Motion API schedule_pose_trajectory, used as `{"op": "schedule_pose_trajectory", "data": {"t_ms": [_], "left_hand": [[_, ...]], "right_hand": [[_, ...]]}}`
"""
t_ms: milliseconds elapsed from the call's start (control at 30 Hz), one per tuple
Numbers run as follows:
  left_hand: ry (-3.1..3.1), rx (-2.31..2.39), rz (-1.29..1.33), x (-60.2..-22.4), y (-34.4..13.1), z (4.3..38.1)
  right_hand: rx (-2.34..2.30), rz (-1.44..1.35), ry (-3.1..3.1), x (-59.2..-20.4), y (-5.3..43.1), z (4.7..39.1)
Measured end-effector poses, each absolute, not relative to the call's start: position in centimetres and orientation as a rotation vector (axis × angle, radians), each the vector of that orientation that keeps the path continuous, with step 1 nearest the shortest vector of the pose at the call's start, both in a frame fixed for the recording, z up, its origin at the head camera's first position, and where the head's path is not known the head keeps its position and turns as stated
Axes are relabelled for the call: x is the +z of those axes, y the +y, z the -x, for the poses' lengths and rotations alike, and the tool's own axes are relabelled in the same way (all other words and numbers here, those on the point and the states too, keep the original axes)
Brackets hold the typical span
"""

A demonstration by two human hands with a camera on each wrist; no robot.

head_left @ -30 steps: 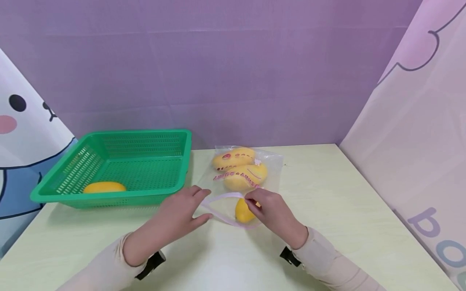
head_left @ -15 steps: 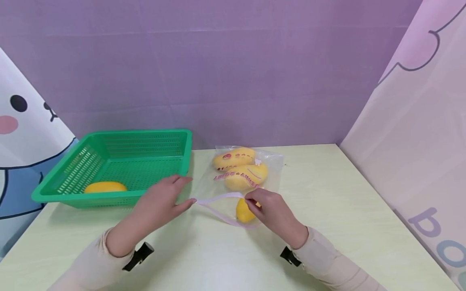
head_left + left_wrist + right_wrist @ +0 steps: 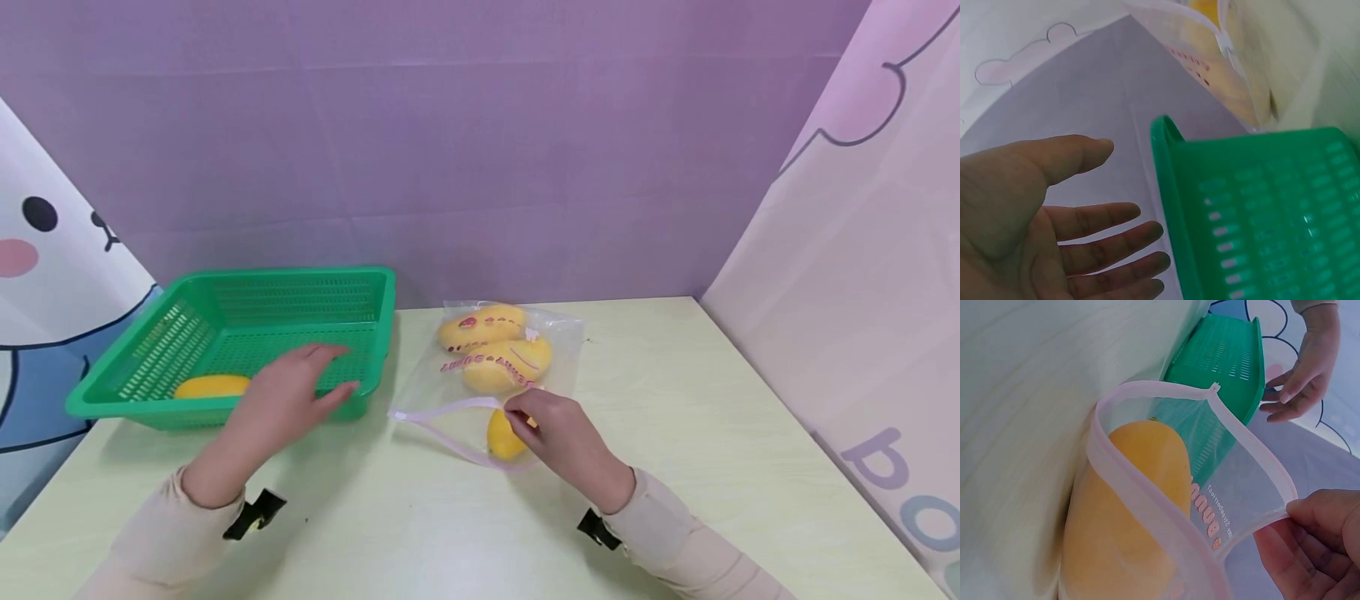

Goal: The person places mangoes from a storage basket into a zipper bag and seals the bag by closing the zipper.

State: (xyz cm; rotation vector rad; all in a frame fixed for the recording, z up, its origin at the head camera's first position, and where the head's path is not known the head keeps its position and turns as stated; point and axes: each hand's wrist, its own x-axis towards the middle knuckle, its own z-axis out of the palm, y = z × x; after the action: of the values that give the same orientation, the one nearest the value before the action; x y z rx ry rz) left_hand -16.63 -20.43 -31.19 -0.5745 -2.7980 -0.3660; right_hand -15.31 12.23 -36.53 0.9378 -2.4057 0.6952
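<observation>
My right hand (image 3: 566, 442) pinches the upper lip of a clear zip bag (image 3: 566, 362) with pink print, between thumb and fingers. The bag lies flat and its pink-edged mouth gapes. Two yellow mangoes (image 3: 498, 367) lie deep inside it; a third mango (image 3: 504, 435) is at the mouth, partly behind the right hand. In the right wrist view one mango (image 3: 1141, 462) fills the bag's opening. My left hand (image 3: 281, 408) is over the near right part of a green basket (image 3: 232, 408), fingers spread, holding nothing. A mango (image 3: 210, 386) lies in the basket, partly hidden by the near rim.
The basket stands at the left of the pale table (image 3: 675, 417), its right end close to the bag. A purple cloth (image 3: 495, 167) hangs behind the table. Printed cloths hang at the left and right sides.
My left hand has left the bag's left corner and moved left to above the basket. The bag's left corner now lies free. My right hand has kept its pinch in place.
</observation>
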Motion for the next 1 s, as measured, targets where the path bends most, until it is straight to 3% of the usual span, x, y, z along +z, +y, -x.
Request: {"op": "schedule_pose_trajectory", "data": {"t_ms": [1000], "left_hand": [[-2.901,-0.329,0.356,-32.7,-27.8,20.0]], "right_hand": [[0.712,-0.940,-2.419,-36.4,12.3,15.3]]}}
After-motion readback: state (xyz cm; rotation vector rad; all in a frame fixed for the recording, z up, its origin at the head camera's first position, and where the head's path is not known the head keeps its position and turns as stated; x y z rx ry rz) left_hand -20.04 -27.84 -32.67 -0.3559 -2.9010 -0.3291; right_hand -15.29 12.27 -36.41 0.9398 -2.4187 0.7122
